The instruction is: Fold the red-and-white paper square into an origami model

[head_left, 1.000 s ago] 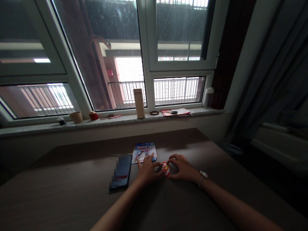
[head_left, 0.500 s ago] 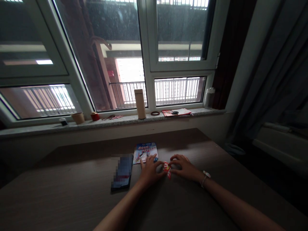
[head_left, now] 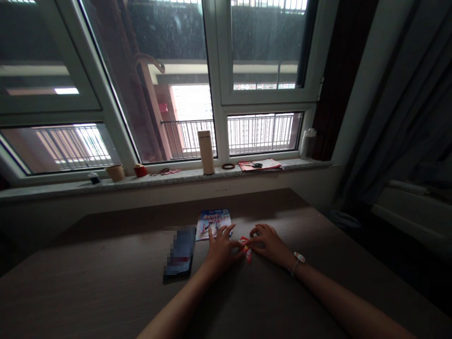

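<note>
A small red and white folded paper (head_left: 246,248) lies on the dark wooden table (head_left: 106,292) between my two hands. My left hand (head_left: 219,250) rests on the table with its fingers spread and its thumb against the paper's left side. My right hand (head_left: 269,244), with a bracelet at the wrist, has its fingers curled and pinches the paper's right side. A blue printed booklet (head_left: 213,222) lies flat just beyond my left fingertips. A dark phone (head_left: 180,251) lies to the left of that hand.
The stone windowsill (head_left: 52,187) carries a tall beige flask (head_left: 206,152), a small cup (head_left: 115,173), a red pot (head_left: 140,170), a ring (head_left: 228,166), red papers (head_left: 261,165) and a jar (head_left: 307,143). A grey curtain (head_left: 399,108) hangs at the right.
Both hands have shifted slightly away from me along the table while working the small paper between them. The paper now looks narrower and more folded than a second ago.
</note>
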The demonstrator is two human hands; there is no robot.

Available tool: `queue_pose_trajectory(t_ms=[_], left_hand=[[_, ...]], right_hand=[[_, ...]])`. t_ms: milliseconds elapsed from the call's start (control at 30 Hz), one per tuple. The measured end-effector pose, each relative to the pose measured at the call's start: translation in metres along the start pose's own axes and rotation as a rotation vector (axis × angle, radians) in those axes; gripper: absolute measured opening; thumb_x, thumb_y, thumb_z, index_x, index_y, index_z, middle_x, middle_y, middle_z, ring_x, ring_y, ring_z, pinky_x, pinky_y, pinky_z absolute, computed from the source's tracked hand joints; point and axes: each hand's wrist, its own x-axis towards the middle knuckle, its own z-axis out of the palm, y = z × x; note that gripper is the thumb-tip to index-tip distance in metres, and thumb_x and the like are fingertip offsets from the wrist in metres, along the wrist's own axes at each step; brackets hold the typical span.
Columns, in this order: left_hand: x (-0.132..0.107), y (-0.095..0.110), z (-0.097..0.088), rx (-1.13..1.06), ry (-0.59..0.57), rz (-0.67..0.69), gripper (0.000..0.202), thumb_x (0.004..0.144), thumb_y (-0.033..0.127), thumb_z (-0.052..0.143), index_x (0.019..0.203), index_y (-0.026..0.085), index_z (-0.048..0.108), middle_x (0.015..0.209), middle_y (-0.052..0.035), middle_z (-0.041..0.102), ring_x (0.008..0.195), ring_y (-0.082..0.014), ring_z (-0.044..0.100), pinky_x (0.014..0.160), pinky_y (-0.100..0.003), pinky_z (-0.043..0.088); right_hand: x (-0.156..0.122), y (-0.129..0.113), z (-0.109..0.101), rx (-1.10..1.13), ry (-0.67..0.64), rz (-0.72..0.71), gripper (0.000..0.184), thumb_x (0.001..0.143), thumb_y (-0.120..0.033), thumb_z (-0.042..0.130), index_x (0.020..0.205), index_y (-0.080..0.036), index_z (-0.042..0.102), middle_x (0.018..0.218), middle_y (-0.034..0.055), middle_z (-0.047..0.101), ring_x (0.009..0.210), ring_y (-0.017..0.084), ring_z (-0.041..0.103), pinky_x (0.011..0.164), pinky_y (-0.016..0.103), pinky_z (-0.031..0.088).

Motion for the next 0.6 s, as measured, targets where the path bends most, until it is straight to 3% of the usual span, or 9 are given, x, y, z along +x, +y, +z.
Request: queue_pose_trajectory(t_ms=[300, 467, 600], left_hand=[[0.002, 0.0053, -0.0034, 0.058, -0.01, -0.071, 0.012, 0.084, 0.043, 0.068, 0.093, 0.044, 0.076, 0.147, 0.0029, 0.048, 0.136, -0.0344, 0.037, 0.111, -0.072, -0.009], [-0.0003, 0.0055, -0.0039, 0.075, 0.03, -0.089, 0.012, 0.081, 0.047, 0.07, 0.09, 0.042, 0.077, 0.147, 0.0042, 0.048, 0.136, -0.0349, 0.037, 0.112, -0.07, -0.01], [-0.0006, 0.002, -0.002, 0.078, 0.061, -0.105, 0.013, 0.078, 0.049, 0.073, 0.086, 0.04, 0.078, 0.146, 0.0036, 0.049, 0.135, -0.0337, 0.037, 0.112, -0.069, -0.011]], right_hand=[[0.0008, -0.0058, -0.0085, 0.01, -0.011, 0.128, 0.014, 0.082, -0.045, 0.068, 0.092, -0.04, 0.077, 0.11, 0.001, 0.063, 0.113, 0.024, 0.052, 0.11, 0.047, 0.027], [0.0016, -0.0032, -0.0054, 0.045, 0.012, 0.161, 0.016, 0.08, -0.048, 0.069, 0.089, -0.038, 0.078, 0.108, 0.001, 0.065, 0.111, 0.024, 0.053, 0.108, 0.045, 0.03], [0.0012, -0.0012, -0.0032, 0.074, 0.042, 0.191, 0.016, 0.078, -0.048, 0.071, 0.084, -0.036, 0.078, 0.107, 0.0011, 0.067, 0.113, 0.025, 0.054, 0.111, 0.05, 0.025]])
